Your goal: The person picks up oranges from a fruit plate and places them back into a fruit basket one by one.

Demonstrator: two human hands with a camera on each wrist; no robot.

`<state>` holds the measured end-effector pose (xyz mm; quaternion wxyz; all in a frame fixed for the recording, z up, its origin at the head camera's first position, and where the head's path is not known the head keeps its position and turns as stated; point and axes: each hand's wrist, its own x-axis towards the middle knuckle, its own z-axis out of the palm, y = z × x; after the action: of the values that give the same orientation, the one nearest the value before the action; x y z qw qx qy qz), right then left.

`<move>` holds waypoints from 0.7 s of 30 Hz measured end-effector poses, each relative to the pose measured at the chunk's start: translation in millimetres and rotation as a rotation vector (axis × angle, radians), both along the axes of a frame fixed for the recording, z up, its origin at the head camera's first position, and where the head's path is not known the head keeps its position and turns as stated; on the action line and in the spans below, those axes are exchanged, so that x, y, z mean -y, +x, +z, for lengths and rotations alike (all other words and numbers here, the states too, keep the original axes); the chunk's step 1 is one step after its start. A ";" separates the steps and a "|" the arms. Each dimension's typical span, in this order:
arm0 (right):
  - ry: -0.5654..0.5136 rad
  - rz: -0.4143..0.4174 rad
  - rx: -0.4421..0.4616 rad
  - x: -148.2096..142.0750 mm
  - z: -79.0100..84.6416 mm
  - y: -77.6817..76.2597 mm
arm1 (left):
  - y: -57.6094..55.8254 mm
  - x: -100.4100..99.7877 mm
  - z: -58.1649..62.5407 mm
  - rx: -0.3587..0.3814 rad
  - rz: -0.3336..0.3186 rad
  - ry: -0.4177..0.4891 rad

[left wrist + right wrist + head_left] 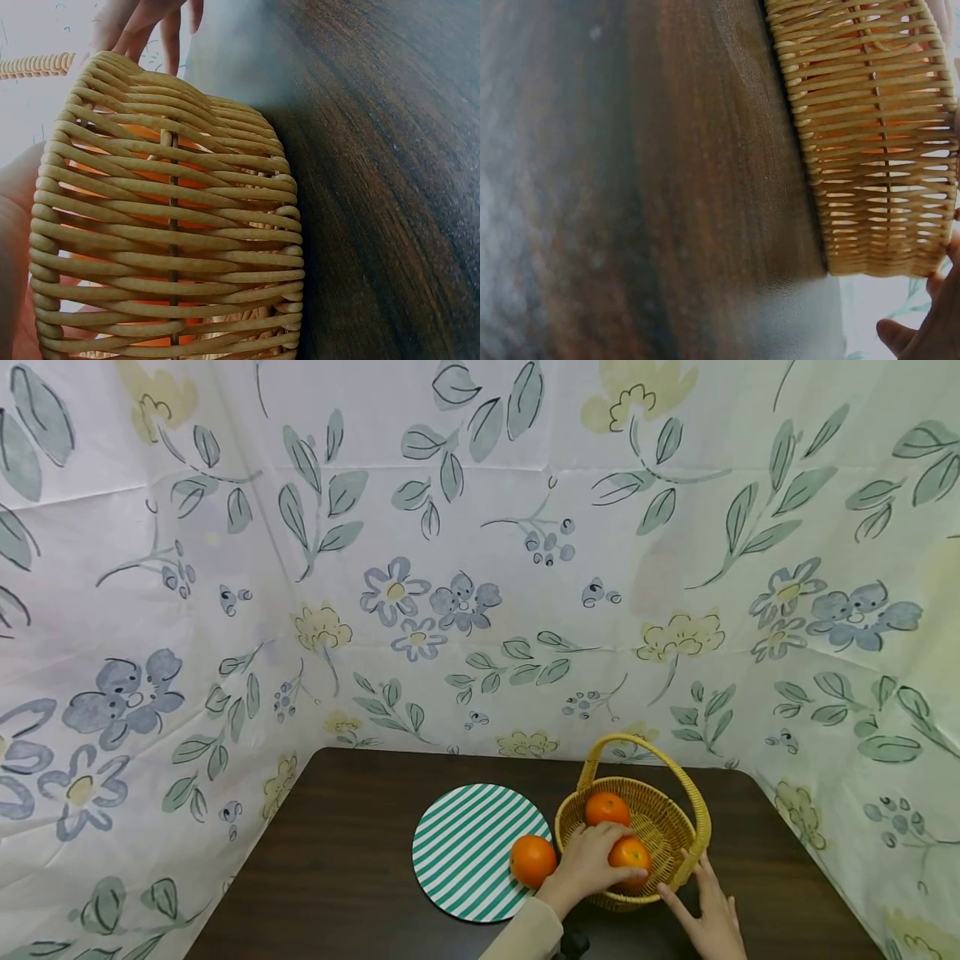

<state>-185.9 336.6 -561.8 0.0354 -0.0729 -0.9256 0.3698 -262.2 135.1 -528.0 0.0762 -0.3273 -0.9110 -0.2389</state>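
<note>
A yellow wicker basket [663, 822] with an arched handle stands on the table, holding two oranges. My left hand [588, 864] reaches over its near left rim, fingers and thumb around the nearer orange [632, 858]. Behind it lies the other orange [606, 809]. At the basket's right side, my right hand [711, 914] grips near the handle's base, thumb and index finger on either side. Orange skin shows through the weave [150, 217] in the left wrist view. From the right wrist, the basket's woven side [870, 150] appears with my right fingers [900, 334] by its lower end.
Left of the basket lies a round green-and-white striped placemat [472, 852]. A third orange [533, 861] rests on the mat's right edge, close to my left wrist. The dark wooden table [337, 860] is bordered by a floral cloth [480, 693] behind and at the sides.
</note>
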 end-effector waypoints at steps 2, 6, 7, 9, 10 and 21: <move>0.006 -0.002 0.001 0.2 0.5 0.4 | 0.4 1.3 0.2 -0.011 -0.006 0.009; 0.013 -0.003 0.012 0.6 1.2 0.5 | 1.3 4.2 -0.3 -0.021 -0.018 0.033; 0.013 -0.004 0.014 0.7 1.3 0.8 | 1.4 5.0 -0.6 -0.022 -0.020 0.041; 0.011 -0.003 0.019 0.8 1.8 0.7 | 1.9 6.9 -0.8 -0.024 -0.025 0.059; 0.010 -0.002 0.019 0.8 2.1 0.6 | 2.1 7.9 -0.7 -0.024 -0.027 0.071; -0.004 0.002 0.006 0.8 2.4 0.9 | 2.7 19.4 -0.1 -0.081 -0.025 0.086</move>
<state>-185.1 335.8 -559.4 0.0322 -0.0729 -0.9251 0.3713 -259.5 115.6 -528.1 0.1240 -0.3446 -0.8919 -0.2655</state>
